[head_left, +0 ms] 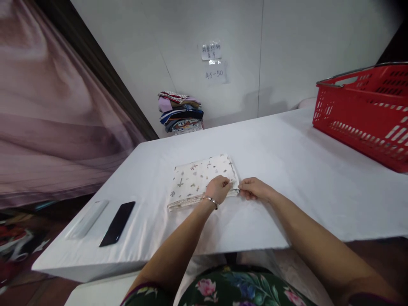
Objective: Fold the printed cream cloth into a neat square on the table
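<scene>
A folded cream cloth point(197, 176) with small printed figures lies flat on the white table point(287, 161), in front of me. My left hand point(218, 188), with a bracelet at the wrist, rests on the cloth's near right corner with its fingers curled and pinching the edge. My right hand point(253, 188) is closed at that same corner from the right side, fingertips meeting the left hand's.
A red plastic basket point(363, 112) stands at the table's far right. A stack of folded cloths point(180, 112) sits at the far edge by the wall. A black phone point(117, 223) and a clear flat object point(87, 219) lie at the near left.
</scene>
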`<state>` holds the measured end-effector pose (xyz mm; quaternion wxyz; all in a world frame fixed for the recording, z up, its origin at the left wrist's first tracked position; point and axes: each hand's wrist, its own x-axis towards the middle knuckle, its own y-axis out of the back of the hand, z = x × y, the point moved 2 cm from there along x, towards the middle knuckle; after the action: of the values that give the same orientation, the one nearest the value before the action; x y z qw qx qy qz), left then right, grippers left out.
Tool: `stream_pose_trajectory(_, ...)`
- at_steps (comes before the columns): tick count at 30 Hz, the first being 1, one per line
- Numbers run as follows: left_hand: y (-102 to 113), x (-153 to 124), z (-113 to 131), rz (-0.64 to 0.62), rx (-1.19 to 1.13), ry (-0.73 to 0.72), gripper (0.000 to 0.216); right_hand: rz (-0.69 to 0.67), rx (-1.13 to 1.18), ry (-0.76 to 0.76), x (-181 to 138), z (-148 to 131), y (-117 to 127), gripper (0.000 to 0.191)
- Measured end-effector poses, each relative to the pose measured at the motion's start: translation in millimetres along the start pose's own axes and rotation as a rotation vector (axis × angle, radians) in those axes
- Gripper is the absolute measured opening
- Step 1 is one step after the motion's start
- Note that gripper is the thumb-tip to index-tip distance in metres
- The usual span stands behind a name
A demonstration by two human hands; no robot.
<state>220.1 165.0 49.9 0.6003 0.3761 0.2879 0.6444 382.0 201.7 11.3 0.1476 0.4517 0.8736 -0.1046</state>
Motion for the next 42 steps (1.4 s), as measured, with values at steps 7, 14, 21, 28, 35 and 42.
stream_pose_trajectory(7,-12.7,-12.1,7.0,0.082,0.083,-0.204,0.007,-0.030,0.067,0.015,0.9,1.1,-6.2,0.012)
stream_pose_trajectory(14,-12.2,-17.6,3.7,0.067,0.135,-0.323,0.014,-0.032,0.150,-0.019,1.8,2.2,-4.1,0.011)
stream_pose_trajectory(21,-14.4,-22.2,3.8,0.074,0.210,-0.380,0.023,-0.072,0.218,-0.022,3.2,5.1,-4.1,0.025)
stream_pose_trajectory(28,-5.0,-23.3,-8.8,0.073,0.198,-0.416,0.024,-0.002,0.173,0.003,2.3,4.1,-6.4,0.023)
stream_pose_trajectory(35,22.9,-34.8,-37.6,0.104,0.283,-0.357,0.024,0.003,0.243,-0.006,5.3,2.3,-4.2,0.018)
stream_pose_trajectory(42,50.1,-47.4,-63.7,0.180,0.418,-0.251,0.036,-0.033,0.294,0.056,1.1,-34.5,-19.1,0.019)
